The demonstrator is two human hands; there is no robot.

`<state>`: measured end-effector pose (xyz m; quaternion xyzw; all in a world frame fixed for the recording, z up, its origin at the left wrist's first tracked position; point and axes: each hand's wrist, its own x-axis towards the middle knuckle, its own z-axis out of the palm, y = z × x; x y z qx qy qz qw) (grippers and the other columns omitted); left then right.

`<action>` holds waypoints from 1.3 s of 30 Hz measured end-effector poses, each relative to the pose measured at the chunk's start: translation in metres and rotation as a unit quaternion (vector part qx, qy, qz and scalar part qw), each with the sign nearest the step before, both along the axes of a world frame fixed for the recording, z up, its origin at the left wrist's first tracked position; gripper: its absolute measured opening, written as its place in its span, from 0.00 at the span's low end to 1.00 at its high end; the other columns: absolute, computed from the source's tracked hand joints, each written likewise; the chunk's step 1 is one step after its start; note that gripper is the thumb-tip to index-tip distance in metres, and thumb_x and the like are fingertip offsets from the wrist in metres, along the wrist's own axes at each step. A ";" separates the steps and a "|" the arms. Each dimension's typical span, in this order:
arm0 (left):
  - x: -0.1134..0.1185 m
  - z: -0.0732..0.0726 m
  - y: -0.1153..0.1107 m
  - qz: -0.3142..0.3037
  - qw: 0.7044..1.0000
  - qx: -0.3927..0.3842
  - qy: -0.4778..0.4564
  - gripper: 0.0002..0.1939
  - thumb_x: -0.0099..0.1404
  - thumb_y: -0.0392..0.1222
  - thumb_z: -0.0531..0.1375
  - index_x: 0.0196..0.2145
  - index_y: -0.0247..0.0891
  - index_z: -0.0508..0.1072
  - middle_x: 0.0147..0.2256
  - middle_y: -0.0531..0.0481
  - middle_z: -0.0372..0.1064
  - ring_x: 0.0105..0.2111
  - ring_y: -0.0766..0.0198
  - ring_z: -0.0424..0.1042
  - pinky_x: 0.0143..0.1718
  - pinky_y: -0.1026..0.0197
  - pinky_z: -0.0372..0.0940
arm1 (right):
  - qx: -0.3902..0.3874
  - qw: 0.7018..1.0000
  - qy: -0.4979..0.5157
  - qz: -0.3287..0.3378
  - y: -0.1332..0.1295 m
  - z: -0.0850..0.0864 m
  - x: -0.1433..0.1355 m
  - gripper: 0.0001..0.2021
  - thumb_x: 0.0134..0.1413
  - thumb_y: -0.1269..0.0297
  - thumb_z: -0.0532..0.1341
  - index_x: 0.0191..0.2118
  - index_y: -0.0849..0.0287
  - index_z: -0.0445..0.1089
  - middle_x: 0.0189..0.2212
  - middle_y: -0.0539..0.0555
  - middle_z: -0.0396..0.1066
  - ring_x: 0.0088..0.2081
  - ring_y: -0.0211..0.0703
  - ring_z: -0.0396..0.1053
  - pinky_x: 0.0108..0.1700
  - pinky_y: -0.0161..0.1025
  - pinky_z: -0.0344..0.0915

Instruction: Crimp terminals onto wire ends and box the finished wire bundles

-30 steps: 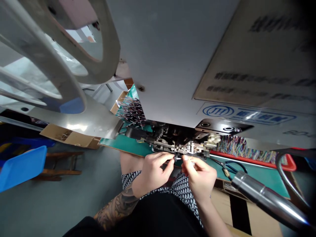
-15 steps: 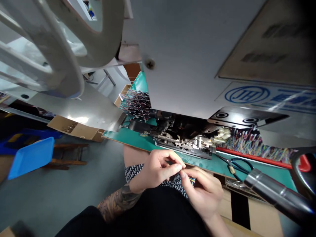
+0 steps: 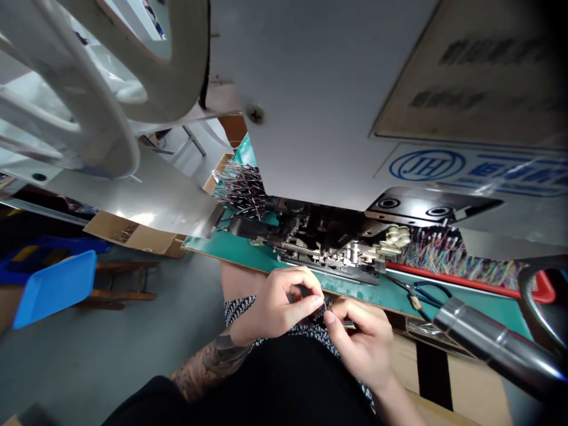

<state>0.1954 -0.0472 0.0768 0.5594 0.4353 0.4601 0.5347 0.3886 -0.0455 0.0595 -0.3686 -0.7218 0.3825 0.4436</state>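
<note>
In front of my lap my left hand point(image 3: 281, 307) is closed, thumb and index finger pinching what looks like the end of a thin wire. Just right of it, my right hand point(image 3: 366, 337) is closed round a small bundle of coloured wires point(image 3: 349, 325), yellow and blue strands showing at the palm side. The fingertips of both hands are close together, with fine strands between them. Much of the bundle is hidden by my right fingers. Beyond both hands stands the metal mechanism point(image 3: 328, 254) of a bench machine; neither hand touches it.
A grey machine housing point(image 3: 310, 118) overhangs the green bench point(image 3: 231, 247). Dark wires point(image 3: 242, 189) lie heaped at the back left. Right are a red tray point(image 3: 461, 278) of coloured wires, scissors point(image 3: 419, 293) and a metal tube point(image 3: 488, 340). A blue stool-like piece point(image 3: 57, 290) stands left.
My fingertips have parted slightly, opening a small gap with thin strands visible in it. My right hand has shifted a little down and left; more coloured wire shows.
</note>
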 end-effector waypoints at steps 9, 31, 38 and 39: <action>0.001 0.013 0.002 -0.011 0.996 0.054 0.070 0.05 0.71 0.37 0.61 0.36 0.37 0.74 0.34 0.45 0.73 0.33 0.63 0.71 0.31 0.61 0.67 | -0.009 1.000 -0.002 0.013 0.004 -0.003 0.003 0.15 0.66 0.70 0.64 0.26 0.56 0.66 0.19 0.45 0.65 0.21 0.33 0.61 0.26 0.34 0.58; 0.011 -0.002 -0.008 0.014 0.983 0.144 0.115 0.09 0.77 0.34 0.53 0.35 0.39 0.63 0.33 0.50 0.64 0.36 0.61 0.65 0.40 0.57 0.61 | 0.006 0.999 -0.030 -0.011 0.001 -0.004 0.000 0.17 0.66 0.68 0.63 0.24 0.57 0.64 0.18 0.43 0.61 0.19 0.31 0.59 0.25 0.32 0.57; 0.023 -0.013 -0.021 0.106 0.972 0.165 0.128 0.09 0.77 0.33 0.52 0.35 0.39 0.62 0.34 0.49 0.64 0.36 0.61 0.64 0.40 0.57 0.60 | 0.048 0.995 -0.057 -0.061 -0.005 -0.007 -0.010 0.15 0.64 0.71 0.64 0.25 0.57 0.65 0.18 0.42 0.59 0.19 0.30 0.57 0.25 0.31 0.56; 0.023 -0.013 -0.022 0.124 0.969 0.169 0.133 0.09 0.77 0.33 0.52 0.36 0.39 0.62 0.34 0.49 0.63 0.36 0.61 0.64 0.39 0.57 0.60 | 0.055 0.994 -0.062 -0.068 -0.006 -0.008 -0.010 0.15 0.63 0.71 0.64 0.25 0.57 0.65 0.18 0.43 0.60 0.19 0.30 0.58 0.25 0.31 0.56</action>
